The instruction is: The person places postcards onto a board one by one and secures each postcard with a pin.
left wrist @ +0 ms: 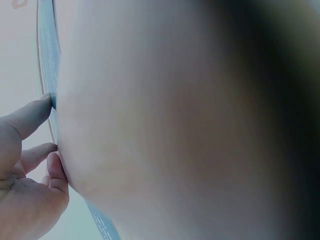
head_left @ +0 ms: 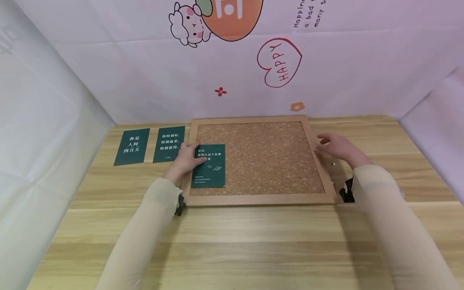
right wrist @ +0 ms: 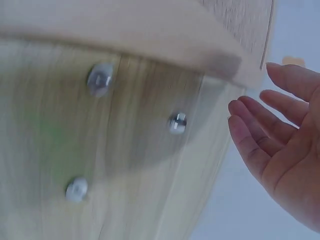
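Note:
A cork board (head_left: 268,161) with a wooden frame lies on the table. On its left side is a dark green card (head_left: 214,177) printed with white writing. My left hand (head_left: 185,161) rests over the frame's left side, its thumb laid across the card and its fingers spread at the frame. In the left wrist view a blurred pale surface covers most of the picture, beside the left hand's fingertips (left wrist: 50,97). My right hand (head_left: 337,148) hovers beside the frame's upper right edge, fingers loosely bent and holding nothing. Small silvery pins (right wrist: 177,123) sit on the wood near it.
Two more green cards, a left one (head_left: 132,147) and a right one (head_left: 168,145), lie on the table left of the board. A white printed cloth (head_left: 145,80) hangs behind the table (head_left: 261,245). Each wrist carries a black strap piece (head_left: 347,191).

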The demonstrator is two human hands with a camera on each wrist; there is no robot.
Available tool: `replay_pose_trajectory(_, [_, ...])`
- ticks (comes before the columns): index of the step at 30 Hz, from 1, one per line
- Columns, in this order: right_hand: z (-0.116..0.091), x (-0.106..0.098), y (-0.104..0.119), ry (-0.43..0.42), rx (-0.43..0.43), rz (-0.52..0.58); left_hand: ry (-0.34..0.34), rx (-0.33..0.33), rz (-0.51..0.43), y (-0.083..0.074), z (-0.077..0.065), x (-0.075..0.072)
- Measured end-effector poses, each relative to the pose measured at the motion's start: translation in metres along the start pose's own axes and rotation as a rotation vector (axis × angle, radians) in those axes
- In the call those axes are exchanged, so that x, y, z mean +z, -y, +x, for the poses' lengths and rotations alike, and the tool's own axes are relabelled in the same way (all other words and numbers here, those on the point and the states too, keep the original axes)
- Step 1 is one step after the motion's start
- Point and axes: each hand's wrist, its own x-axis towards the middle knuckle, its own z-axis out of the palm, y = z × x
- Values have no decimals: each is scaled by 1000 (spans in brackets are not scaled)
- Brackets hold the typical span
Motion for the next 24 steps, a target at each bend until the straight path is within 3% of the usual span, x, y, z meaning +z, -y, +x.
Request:
replay_pose_trajectory(13, [-20,-3,-42,-38,-12,-7,-2,2,-3,1,0,1])
replay_pose_trajectory(24, [-38,5,-66,1,-31,-8,-2,-8,-1,0,-1,1])
